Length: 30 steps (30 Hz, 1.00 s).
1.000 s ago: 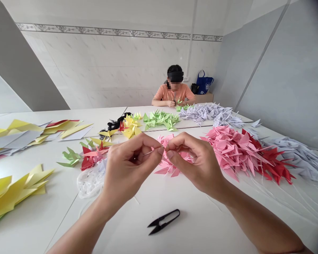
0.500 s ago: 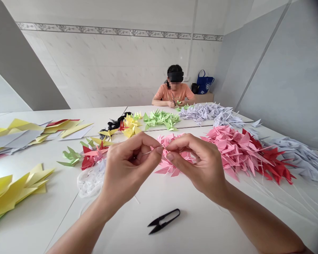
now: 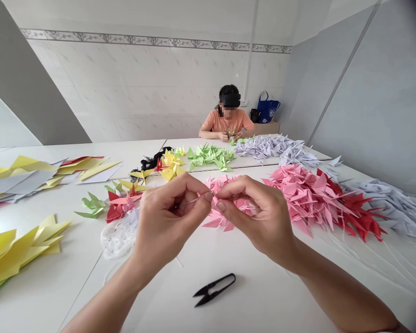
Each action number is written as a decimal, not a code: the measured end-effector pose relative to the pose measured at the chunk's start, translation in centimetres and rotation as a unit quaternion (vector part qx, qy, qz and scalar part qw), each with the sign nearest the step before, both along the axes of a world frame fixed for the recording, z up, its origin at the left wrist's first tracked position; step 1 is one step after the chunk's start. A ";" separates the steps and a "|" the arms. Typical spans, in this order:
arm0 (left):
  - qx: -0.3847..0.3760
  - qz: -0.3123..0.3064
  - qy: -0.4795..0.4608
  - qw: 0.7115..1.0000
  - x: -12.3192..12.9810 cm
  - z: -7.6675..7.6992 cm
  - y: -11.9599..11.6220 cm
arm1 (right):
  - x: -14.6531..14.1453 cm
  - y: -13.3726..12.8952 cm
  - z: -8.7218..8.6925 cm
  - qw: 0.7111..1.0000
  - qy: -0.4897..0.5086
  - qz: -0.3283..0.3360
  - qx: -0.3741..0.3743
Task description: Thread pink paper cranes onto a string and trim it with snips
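My left hand (image 3: 173, 217) pinches a thin white thread (image 3: 192, 200) between thumb and forefinger, the other fingers curled in. Opposite it, my right hand (image 3: 258, 215) is pinched too, its fingertips almost touching the left ones. What it grips is too small to make out. Both hands are raised over the table in front of pink folded paper cranes (image 3: 222, 222). Black thread snips (image 3: 215, 290) lie on the table below them, blades pointing left. A bundle of clear white thread or plastic (image 3: 118, 238) is partly hidden behind my left wrist.
More pink cranes (image 3: 301, 194) and red ones (image 3: 362, 217) are heaped at right, with pale lilac cranes (image 3: 395, 206) beyond. Green cranes (image 3: 210, 156) and yellow cranes (image 3: 171, 164) lie farther back. Paper sheets (image 3: 17, 252) cover the left. A person (image 3: 229, 122) sits across the table.
My right fingertips have shifted very slightly at the pinch. My left hand stays almost still. The person across the table has moved their hands a little.
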<state>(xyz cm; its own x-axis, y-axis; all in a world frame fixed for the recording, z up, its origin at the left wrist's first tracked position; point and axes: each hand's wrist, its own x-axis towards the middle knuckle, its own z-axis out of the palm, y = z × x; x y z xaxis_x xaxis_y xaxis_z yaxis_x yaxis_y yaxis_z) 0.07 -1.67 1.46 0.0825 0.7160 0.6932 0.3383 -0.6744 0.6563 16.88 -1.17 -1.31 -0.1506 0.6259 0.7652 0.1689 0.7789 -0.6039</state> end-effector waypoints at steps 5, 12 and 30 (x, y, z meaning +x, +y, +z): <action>-0.003 0.003 -0.001 1.000 0.0 0.0 -0.1 | 0.0 0.0 0.0 1.000 0.001 0.001 0.001; -0.002 0.009 0.003 1.000 0.1 0.1 -0.1 | 0.0 0.1 0.0 1.000 -0.002 -0.007 0.001; 0.007 -0.003 -0.004 1.000 0.0 -0.1 0.0 | 0.0 0.0 0.0 1.000 0.004 0.007 -0.003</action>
<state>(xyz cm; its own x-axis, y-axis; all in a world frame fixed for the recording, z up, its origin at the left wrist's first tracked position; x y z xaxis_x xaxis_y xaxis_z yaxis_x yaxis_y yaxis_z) 0.09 -1.66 1.34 0.0816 0.7062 0.7033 0.3281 -0.6853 0.6501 16.85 -1.14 -1.32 -0.1540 0.6278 0.7630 0.1534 0.7780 -0.6092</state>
